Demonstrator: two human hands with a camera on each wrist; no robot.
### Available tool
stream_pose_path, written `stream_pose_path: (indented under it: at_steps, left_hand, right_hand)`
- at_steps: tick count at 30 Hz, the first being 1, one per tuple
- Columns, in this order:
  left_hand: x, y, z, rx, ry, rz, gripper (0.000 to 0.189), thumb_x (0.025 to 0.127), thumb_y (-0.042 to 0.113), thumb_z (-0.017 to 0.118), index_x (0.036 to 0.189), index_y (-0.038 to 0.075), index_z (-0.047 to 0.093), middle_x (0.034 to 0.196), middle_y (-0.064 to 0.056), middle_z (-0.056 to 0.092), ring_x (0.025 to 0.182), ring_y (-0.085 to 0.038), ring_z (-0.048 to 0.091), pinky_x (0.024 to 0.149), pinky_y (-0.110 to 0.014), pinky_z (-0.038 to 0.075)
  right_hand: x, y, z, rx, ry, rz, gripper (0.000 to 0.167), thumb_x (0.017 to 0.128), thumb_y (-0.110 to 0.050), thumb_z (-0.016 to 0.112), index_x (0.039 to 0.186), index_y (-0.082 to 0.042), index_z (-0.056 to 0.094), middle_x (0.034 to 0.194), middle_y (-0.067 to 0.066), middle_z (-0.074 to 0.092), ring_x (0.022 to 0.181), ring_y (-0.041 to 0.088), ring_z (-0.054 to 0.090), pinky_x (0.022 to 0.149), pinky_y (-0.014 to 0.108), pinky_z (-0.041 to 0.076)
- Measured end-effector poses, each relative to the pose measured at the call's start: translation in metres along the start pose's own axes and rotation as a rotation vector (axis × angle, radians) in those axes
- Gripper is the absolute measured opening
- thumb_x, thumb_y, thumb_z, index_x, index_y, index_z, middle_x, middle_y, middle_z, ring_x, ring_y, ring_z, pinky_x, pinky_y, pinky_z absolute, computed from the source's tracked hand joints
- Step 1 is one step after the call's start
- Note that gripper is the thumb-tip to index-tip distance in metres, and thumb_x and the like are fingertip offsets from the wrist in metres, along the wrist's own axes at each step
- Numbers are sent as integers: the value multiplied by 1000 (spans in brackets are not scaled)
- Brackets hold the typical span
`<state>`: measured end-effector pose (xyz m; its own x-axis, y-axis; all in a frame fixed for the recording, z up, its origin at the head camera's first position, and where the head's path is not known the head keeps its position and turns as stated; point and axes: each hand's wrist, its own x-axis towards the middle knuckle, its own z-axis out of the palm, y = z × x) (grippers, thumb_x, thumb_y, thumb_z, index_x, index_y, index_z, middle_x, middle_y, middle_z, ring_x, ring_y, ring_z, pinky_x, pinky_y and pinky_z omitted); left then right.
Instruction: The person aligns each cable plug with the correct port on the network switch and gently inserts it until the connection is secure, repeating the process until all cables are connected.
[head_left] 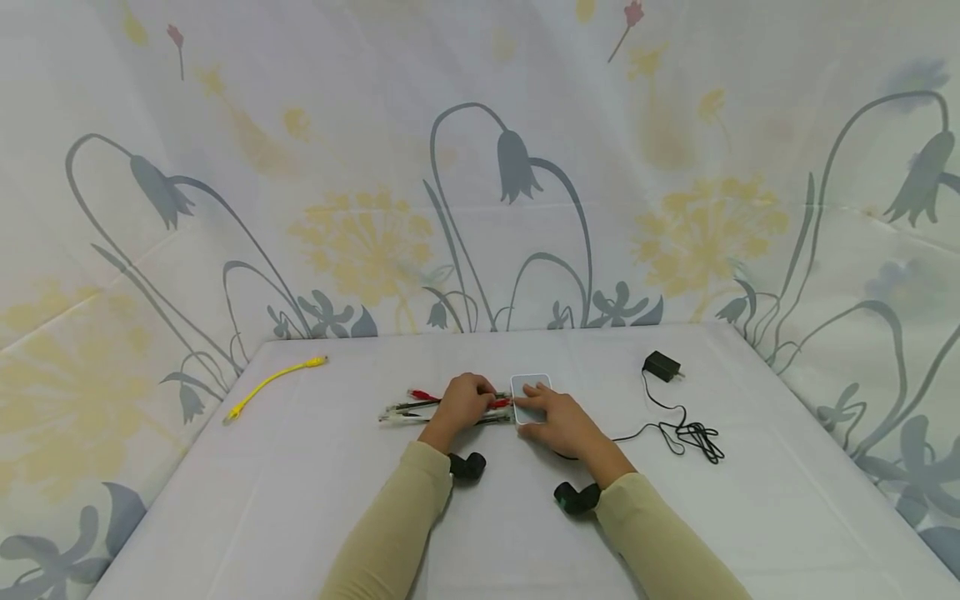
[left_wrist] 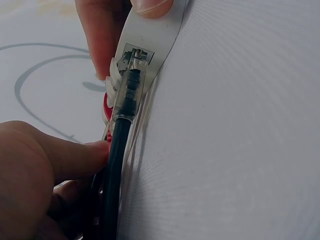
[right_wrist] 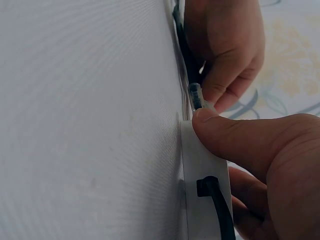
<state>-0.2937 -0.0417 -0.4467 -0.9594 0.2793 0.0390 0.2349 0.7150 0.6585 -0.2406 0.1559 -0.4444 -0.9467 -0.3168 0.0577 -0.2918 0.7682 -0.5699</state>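
Observation:
My right hand point(head_left: 564, 423) holds a small white network switch point(head_left: 529, 382) by its edges, with fingers spread over its grey top. Close on its left, my left hand point(head_left: 461, 405) pinches a red network cable point(left_wrist: 109, 135) between thumb and fingers near its plug. A black network cable point(left_wrist: 114, 175) with a clear plug point(left_wrist: 131, 90) lines up with a port on the switch's side. White plugs sit beside it in a row, partly hidden. In the right wrist view, a black power cord point(right_wrist: 221, 212) runs from the switch's near side.
Several black and white network cables point(head_left: 401, 414) trail left under my left hand. A yellow network cable point(head_left: 273, 379) lies at the table's far left. At the right are a black power adapter point(head_left: 662, 367) and its coiled cord point(head_left: 701, 437). A flower-patterned curtain point(head_left: 480, 167) hangs behind.

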Motion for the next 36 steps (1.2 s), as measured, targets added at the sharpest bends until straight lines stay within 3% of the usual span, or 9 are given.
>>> stream_pose_path:
  at_steps: [23, 36]
  left_hand:
    - [-2, -3, 4, -6, 11, -24, 14, 95, 16, 60, 98, 11, 73, 94, -4, 68, 84, -17, 59, 79, -36, 51]
    - [-8, -5, -5, 39, 42, 19, 18, 96, 16, 59, 106, 8, 72, 105, -7, 70, 99, -23, 63, 89, -41, 52]
  right_hand:
    - [2, 4, 5, 11, 13, 26, 50, 85, -30, 72, 133, -24, 61, 151, 1, 43, 146, 31, 29, 113, 56, 28]
    - [1, 6, 5, 22, 8, 36, 51, 85, -32, 72, 134, -24, 60, 152, -1, 42, 147, 30, 27, 114, 57, 27]
